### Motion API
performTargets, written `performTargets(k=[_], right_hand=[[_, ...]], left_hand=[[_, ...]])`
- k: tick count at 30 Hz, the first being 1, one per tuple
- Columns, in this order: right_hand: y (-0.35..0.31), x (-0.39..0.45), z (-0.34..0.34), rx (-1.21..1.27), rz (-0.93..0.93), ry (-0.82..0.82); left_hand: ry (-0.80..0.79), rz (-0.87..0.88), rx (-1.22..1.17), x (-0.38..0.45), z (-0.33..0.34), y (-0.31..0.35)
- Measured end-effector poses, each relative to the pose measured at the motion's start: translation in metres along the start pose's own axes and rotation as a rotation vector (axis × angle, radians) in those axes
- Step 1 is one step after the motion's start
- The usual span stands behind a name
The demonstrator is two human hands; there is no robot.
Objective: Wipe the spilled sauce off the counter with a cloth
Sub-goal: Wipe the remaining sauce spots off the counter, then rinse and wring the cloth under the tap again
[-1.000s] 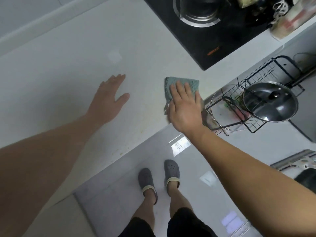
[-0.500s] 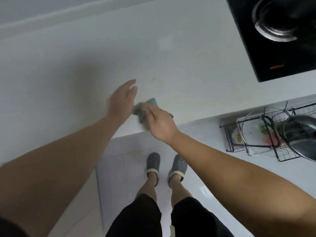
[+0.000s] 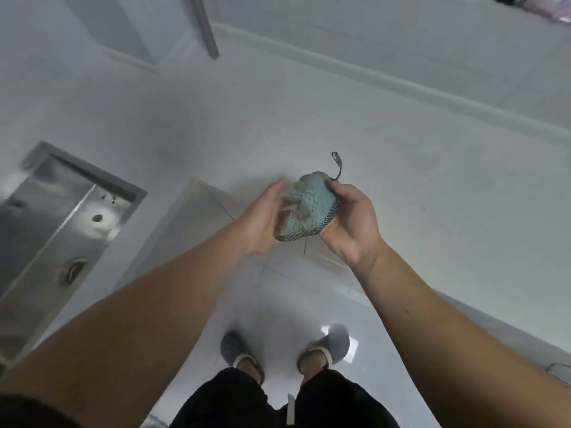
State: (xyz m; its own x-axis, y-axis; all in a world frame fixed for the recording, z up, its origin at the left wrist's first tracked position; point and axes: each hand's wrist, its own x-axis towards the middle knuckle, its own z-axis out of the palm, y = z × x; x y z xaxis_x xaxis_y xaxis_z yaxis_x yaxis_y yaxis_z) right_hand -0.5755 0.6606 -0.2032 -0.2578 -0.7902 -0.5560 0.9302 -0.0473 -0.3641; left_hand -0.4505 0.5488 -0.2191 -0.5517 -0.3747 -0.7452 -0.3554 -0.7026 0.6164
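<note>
A folded blue-green cloth (image 3: 309,206) with a dark mesh edge and a hanging loop is lifted off the white counter (image 3: 432,186), above its front edge. My right hand (image 3: 352,223) grips the cloth from the right, fingers curled under it. Against the cloth's left side lies my left hand (image 3: 262,219), blurred, its palm cupping the fabric. A brownish smear shows on the cloth's face. No sauce stands out on the counter here.
A steel sink (image 3: 58,230) is set into the counter at the left. The counter wraps round a corner, with a backsplash ridge (image 3: 401,84) running along the wall. My feet in grey clogs (image 3: 238,353) stand on the glossy floor below.
The view has swung left from the stove to the sink corner. The cloth has come up off the counter and both hands now hold it together.
</note>
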Motion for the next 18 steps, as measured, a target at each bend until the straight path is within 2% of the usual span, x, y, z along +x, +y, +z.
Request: performTargets(k=[3,6,11,15,17,18], right_hand=[[0.031,0.007,0.053,-0.052,0.068,-0.059],[0.075,0.025,0.096,-0.165,0.108,-0.061],[0.180,0.055,0.153,-0.471,0.087,-0.017],[0.255,0.070,0.191,-0.756,0.036,-0.002],[0.298,0.076,0.219,-1.024,-0.058,-0.004],[0.316,0.079,0.230,-1.184,-0.116,-0.058]], left_hand=[[0.010,-0.007,-0.134,-0.033,-0.048,0.000],[0.024,0.085,-0.249,-0.071,-0.103,0.002],[0.174,0.237,-0.439,-0.127,-0.236,-0.009],[0.235,0.250,-0.506,-0.168,-0.319,-0.019],[0.298,0.265,-0.531,-0.189,-0.361,-0.026],[0.312,0.271,-0.583,-0.197,-0.375,-0.029]])
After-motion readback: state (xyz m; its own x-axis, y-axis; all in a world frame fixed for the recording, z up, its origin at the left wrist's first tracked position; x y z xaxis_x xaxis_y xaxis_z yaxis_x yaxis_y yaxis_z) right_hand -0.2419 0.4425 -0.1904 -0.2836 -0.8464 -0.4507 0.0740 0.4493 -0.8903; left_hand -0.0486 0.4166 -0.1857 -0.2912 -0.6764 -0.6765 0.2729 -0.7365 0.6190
